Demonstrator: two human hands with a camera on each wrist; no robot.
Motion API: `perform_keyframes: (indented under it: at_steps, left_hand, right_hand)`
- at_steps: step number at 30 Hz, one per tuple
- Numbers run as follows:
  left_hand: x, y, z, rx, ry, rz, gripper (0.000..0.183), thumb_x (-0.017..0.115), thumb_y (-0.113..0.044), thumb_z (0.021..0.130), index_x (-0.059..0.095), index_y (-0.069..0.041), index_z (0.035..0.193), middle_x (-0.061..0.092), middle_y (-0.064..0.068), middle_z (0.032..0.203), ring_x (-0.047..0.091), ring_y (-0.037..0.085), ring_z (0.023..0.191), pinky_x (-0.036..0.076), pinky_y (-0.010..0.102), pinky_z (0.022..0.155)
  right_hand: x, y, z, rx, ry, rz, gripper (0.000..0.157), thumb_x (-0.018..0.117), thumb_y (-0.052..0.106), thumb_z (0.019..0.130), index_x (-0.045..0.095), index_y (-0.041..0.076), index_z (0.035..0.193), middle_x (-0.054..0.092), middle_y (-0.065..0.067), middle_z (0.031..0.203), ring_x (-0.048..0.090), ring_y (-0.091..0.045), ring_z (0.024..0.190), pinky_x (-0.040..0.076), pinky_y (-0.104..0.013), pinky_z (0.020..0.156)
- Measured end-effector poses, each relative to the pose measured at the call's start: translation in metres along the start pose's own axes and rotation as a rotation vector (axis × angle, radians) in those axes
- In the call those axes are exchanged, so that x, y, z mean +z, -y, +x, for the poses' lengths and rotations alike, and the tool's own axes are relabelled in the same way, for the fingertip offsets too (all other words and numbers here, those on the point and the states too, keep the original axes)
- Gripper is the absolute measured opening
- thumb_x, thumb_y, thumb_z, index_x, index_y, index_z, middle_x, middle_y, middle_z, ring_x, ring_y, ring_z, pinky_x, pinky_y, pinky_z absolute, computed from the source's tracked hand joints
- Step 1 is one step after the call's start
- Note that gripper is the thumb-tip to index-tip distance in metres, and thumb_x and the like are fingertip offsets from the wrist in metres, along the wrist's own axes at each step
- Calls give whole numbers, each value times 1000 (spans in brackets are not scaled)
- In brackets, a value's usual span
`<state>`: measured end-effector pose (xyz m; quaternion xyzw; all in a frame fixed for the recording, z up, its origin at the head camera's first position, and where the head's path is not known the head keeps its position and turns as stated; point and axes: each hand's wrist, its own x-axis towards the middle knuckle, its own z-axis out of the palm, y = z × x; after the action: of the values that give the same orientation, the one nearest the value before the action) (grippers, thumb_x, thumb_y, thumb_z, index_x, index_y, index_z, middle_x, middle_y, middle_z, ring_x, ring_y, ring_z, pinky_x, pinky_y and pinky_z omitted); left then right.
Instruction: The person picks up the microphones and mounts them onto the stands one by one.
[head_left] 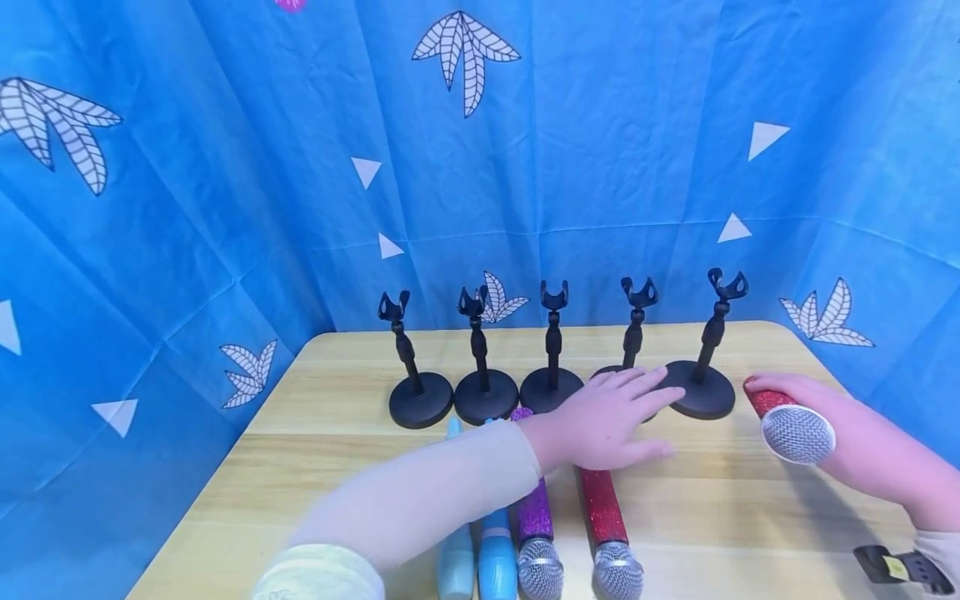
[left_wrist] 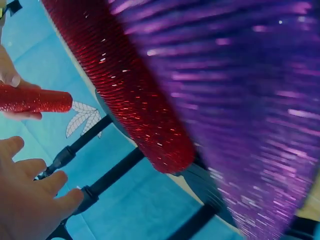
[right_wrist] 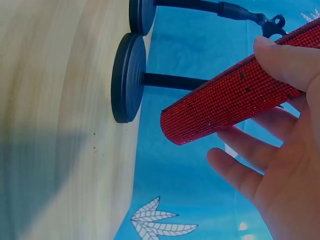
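My right hand [head_left: 813, 408] grips a red glittery microphone [right_wrist: 225, 95] above the table's right side; its silver mesh head [head_left: 798, 433] faces the head camera. In the right wrist view the thumb lies over the handle and the fingers are beneath it. My left hand [head_left: 603, 417] reaches across with fingers spread, holding nothing, above a second red microphone [head_left: 603, 508]. Beside that one lies a purple microphone [head_left: 535, 512], partly covered by the left arm. The rightmost black microphone stand [head_left: 701, 387] is between the two hands, its clip holding nothing.
Several more black stands, such as the leftmost stand [head_left: 420, 400], form a row along the back of the wooden table [head_left: 300, 467]. A blue microphone-like item [head_left: 497, 558] and a pale teal one [head_left: 455, 562] lie at the front. Blue patterned cloth [head_left: 600, 167] hangs behind.
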<state>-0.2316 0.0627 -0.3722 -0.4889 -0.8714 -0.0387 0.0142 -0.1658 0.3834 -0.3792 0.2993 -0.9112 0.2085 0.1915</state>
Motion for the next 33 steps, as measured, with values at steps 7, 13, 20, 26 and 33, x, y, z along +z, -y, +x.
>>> perform_keyframes:
  at_steps: [7,13,20,26,33]
  left_hand:
    - [-5,-4,42,-126,0,-262,72,39,-67,100,13,-40,161,3,-19,166,4,0,150,16,29,119]
    - [-6,-7,72,-218,-43,-577,69,48,-59,102,14,-43,160,14,-29,161,13,-10,144,24,27,117]
    - [-2,-20,101,-327,-197,-759,70,53,-53,102,16,-41,160,25,-25,159,30,-4,141,33,30,113]
    - [4,-22,123,-453,-303,-873,70,56,-56,99,22,-42,159,35,-19,157,41,5,139,39,40,111]
    - [8,-15,137,-443,-282,-914,74,59,-55,98,18,-42,160,29,-19,160,35,6,143,34,41,114]
  right_hand:
    - [-1,-7,-1,67,-28,-6,75,84,-12,69,59,12,136,60,-11,129,34,19,122,23,1,94]
    - [0,-14,-4,57,-45,-13,68,84,-12,69,62,10,130,59,8,126,39,18,119,25,1,94]
    - [3,-18,-8,56,-59,11,68,82,-16,67,62,9,128,56,17,123,40,20,117,27,0,93]
    - [2,-15,-10,56,-61,37,69,82,-16,68,61,8,129,60,16,121,46,17,114,30,-1,92]
    - [1,-13,-9,47,-68,22,67,81,-15,69,62,9,128,58,15,124,40,17,121,26,-1,96]
